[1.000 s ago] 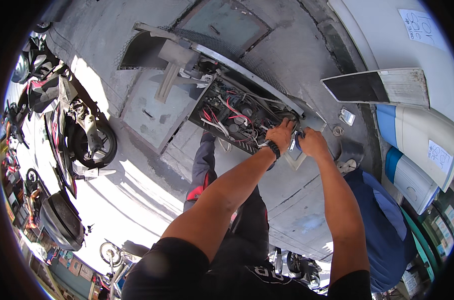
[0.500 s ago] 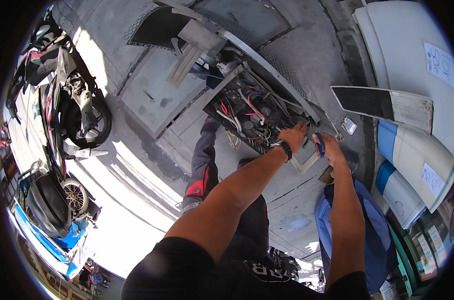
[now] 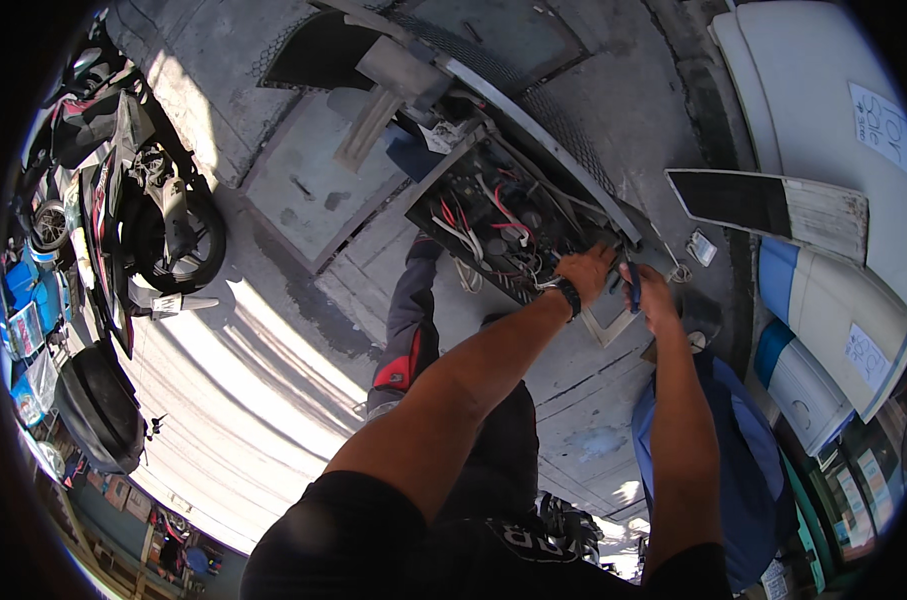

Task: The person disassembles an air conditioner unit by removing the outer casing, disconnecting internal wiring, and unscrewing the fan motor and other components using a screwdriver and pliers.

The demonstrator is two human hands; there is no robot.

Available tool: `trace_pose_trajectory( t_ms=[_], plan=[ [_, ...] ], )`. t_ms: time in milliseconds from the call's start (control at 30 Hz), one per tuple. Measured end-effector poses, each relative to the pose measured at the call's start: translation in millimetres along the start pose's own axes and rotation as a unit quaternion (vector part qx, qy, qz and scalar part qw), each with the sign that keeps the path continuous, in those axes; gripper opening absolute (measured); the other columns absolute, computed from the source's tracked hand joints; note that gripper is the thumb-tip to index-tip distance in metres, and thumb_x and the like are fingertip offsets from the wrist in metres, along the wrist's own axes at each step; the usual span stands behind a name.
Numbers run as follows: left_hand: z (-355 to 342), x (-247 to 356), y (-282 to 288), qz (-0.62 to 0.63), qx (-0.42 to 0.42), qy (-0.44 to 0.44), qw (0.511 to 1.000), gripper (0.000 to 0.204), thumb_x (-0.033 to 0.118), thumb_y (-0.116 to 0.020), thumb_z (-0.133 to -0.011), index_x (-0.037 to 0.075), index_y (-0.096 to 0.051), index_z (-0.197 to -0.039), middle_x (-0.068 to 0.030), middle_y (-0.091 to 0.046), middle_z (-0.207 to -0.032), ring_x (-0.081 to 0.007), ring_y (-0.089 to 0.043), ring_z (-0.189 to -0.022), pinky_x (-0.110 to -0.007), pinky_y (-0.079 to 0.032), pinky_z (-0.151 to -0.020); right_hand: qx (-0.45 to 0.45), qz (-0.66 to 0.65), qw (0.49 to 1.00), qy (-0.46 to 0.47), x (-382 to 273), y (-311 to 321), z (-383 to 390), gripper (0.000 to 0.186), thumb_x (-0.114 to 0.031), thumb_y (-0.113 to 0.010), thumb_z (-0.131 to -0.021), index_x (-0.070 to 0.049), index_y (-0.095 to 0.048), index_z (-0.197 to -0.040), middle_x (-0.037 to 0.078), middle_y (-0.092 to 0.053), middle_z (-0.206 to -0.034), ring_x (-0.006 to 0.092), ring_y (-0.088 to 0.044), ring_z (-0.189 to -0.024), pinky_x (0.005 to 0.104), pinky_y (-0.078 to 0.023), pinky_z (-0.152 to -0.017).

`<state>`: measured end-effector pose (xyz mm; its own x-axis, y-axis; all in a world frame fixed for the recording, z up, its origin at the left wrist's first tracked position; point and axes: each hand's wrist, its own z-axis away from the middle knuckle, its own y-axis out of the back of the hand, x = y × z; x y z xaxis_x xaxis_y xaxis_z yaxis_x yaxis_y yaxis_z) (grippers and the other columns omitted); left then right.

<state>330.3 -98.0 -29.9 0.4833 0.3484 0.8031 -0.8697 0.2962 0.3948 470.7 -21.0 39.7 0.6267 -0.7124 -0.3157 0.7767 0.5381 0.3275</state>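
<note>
An open metal housing (image 3: 455, 196) full of red, white and black wires sits on the ground in front of me. At its right-hand corner my left hand (image 3: 585, 272), with a dark watch on the wrist, is closed with the fingers curled down. What they grip is hidden. Just right of it, my right hand (image 3: 656, 300) is wrapped round a blue-handled hand tool (image 3: 633, 287), probably pliers. The tool's tip points toward the left hand's fingers and is too small to make out. A pale frame corner (image 3: 606, 328) lies beneath both hands.
A long metal panel (image 3: 538, 145) leans along the housing's far side. White appliance covers (image 3: 823, 110) and a black-and-white panel (image 3: 773, 212) stand at right. A blue padded item (image 3: 718, 450) is by my right forearm. Parked motorcycles (image 3: 148, 220) line the left.
Both hands stay at the housing's corner; the blue-handled tool has tilted slightly more upright. At far left, a spoked wheel and blue vehicle side seen earlier beside the black shape are gone from there.
</note>
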Motion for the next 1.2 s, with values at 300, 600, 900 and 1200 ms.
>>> trace_pose_trajectory(
  t_ms=[300, 600, 900, 1200],
  plan=[
    [0, -2, 2, -0.004, 0.001, -0.008, 1.000, 0.050, 0.015, -0.064, -0.083, 0.012, -0.052, -0.132, -0.0148, -0.051, -0.141, -0.0359, -0.062, -0.114, -0.049, -0.052, -0.091, -0.025, 0.044, 0.998, 0.041, 3, 3, -5, 0.028, -0.026, -0.075, -0.088, -0.003, -0.060, -0.093, 0.002, -0.054, -0.062, 0.0120, -0.052, -0.049, 0.0276, -0.040, -0.043],
    [3, 4, 6, -0.010, 0.008, 0.010, 1.000, 0.054, 0.016, -0.069, -0.079, 0.013, -0.051, -0.129, -0.0134, -0.055, -0.132, -0.0388, -0.063, -0.108, -0.050, -0.052, -0.088, -0.087, 0.003, 0.996, 0.034, 41, 24, 24, 0.031, -0.025, -0.075, -0.088, -0.003, -0.057, -0.099, 0.002, -0.055, -0.068, 0.0109, -0.054, -0.055, 0.0268, -0.042, -0.047],
    [-1, 4, 7, -0.001, 0.024, -0.032, 0.999, 0.040, 0.016, -0.071, -0.080, 0.009, -0.057, -0.118, -0.0170, -0.060, -0.116, -0.0381, -0.061, -0.108, -0.046, -0.051, -0.092, -0.059, -0.078, 0.995, -0.013, 48, 17, 32, 0.043, -0.045, -0.072, -0.089, -0.005, -0.059, -0.098, 0.005, -0.056, -0.067, 0.0151, -0.055, -0.055, 0.0299, -0.043, -0.051],
    [-3, -7, 19, 0.011, 0.020, -0.067, 0.997, 0.038, 0.011, -0.072, -0.084, 0.001, -0.058, -0.118, -0.0111, -0.069, -0.098, -0.0176, -0.068, -0.081, -0.028, -0.055, -0.069, -0.094, -0.352, 0.931, -0.013, 42, -1, 35, 0.038, -0.039, -0.072, -0.089, -0.003, -0.061, -0.085, 0.007, -0.056, -0.065, 0.0176, -0.056, -0.052, 0.0333, -0.044, -0.044]
  ],
)
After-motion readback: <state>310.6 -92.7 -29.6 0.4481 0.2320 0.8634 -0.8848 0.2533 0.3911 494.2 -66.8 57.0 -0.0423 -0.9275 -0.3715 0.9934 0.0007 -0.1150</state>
